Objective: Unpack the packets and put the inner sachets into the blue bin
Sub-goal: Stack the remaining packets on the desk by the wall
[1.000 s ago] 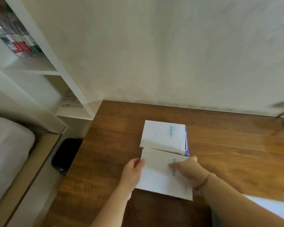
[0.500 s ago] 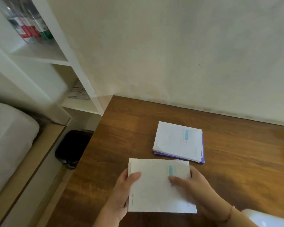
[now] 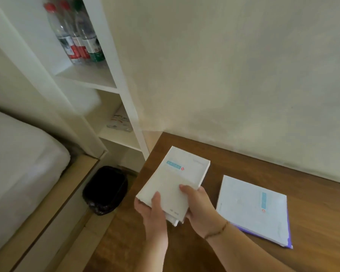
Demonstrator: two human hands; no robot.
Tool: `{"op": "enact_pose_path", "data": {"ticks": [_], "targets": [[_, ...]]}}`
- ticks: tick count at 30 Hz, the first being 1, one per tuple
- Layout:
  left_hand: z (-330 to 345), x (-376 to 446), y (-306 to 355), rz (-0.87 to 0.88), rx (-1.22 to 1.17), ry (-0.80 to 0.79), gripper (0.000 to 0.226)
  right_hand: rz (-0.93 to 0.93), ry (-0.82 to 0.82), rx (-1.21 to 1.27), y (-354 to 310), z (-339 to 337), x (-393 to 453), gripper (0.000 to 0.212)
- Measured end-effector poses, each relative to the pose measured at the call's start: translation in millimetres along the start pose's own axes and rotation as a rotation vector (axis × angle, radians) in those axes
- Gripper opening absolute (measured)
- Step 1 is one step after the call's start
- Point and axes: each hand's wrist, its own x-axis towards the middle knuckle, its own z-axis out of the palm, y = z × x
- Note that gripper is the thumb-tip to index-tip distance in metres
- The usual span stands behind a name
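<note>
The white packet (image 3: 174, 185) has come up off the wooden table (image 3: 263, 173) since the earlier frame and now points toward the table's left edge, tilted, with its far end higher. It is a flat white rectangle with a light blue label strip and a small red mark near the far end, and faint grey print near the hands. White edges of something inside or beneath it show at its near corner. The left hand (image 3: 153, 213) grips the near left corner, thumb pressed on top and fingers curled under. The right hand (image 3: 198, 207) grips the near right edge, thumb on top, fingers hidden beneath. One stack of packets (image 3: 253, 209) lies flat on the table just right of the hands, white on top with a purple edge underneath; how many it holds cannot be told. Three bottles (image 3: 81, 36) stand on the white shelf (image 3: 90, 77), and one black bin (image 3: 105, 189) sits on the floor beside the table.
</note>
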Motion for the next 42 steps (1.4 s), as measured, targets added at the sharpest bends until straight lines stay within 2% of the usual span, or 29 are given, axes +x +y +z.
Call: {"op": "enact_pose_path", "data": {"ticks": [3, 6, 10, 12, 15, 20, 25, 26, 28, 30, 32, 34, 36, 39, 42], "targets": [[14.6, 43.7, 10.8, 0.145, 0.197, -0.004, 0.077, -0.103, 0.024, -0.118, -24.3, 15.0, 40.4, 0.043], [31.4, 69.8, 20.4, 0.194, 0.306, -0.017, 0.083, -0.11, 0.106, -0.251, -42.7, 26.8, 70.3, 0.042], [46.5, 93.0, 18.6, 0.21, 0.313, -0.004, 0.073, -0.142, 0.347, -0.666, -46.6, 36.3, 93.2, 0.076], [50.9, 97.8, 16.6, 0.18, 0.22, 0.014, 0.066, -0.181, 0.297, -0.562, -46.0, 39.2, 101.9, 0.077], [60.9, 97.9, 17.3, 0.179, 0.128, 0.019, 0.058, -0.185, 0.208, -0.379, -53.0, 44.3, 107.9, 0.067], [85.2, 108.9, 29.3, 0.077, 0.07, -0.049, 0.06, -0.183, 0.176, -0.281, -77.9, 42.9, 120.5, 0.036], [92.1, 110.7, 45.5, -0.028, -0.007, -0.086, 0.062, -0.155, 0.128, -0.233, -90.5, 42.3, 115.1, 0.041], [88.8, 105.5, 48.3, -0.042, -0.011, -0.062, 0.064, -0.192, 0.149, -0.296, -94.9, 36.6, 109.4, 0.045], [74.7, 92.8, 49.0, -0.015, -0.051, 0.05, 0.068, -0.315, 0.221, -0.598, -109.6, 9.6, 90.3, 0.055], [56.6, 70.8, 38.6, 0.147, -0.023, 0.093, 0.062, -0.465, 0.187, -0.82, -127.2, -36.0, 60.0, 0.053], [47.0, 39.6, 16.0, 0.307, 0.217, -0.039, 0.04, -0.494, 0.18, -1.117, -137.1, -89.0, 28.7, 0.044], [51.9, 5.5, -6.8, 0.302, 0.51, -0.284, 0.025, -0.324, 0.321, -1.53, -134.0, -139.8, 0.8, 0.046], [64.0, -18.3, -21.7, 0.251, 0.707, -0.464, 0.035, -0.135, 0.479, -1.719, -120.0, -181.9, -21.6, 0.053], [81.6, -30.1, -32.6, 0.212, 0.843, -0.587, 0.054, -0.004, 0.528, -1.541, -91.5, -204.4, -36.5, 0.056], [90.6, -38.0, -31.1, 0.173, 0.894, -0.596, 0.056, -0.099, 0.568, -1.291, -67.3, -203.3, -37.6, 0.054]]}}
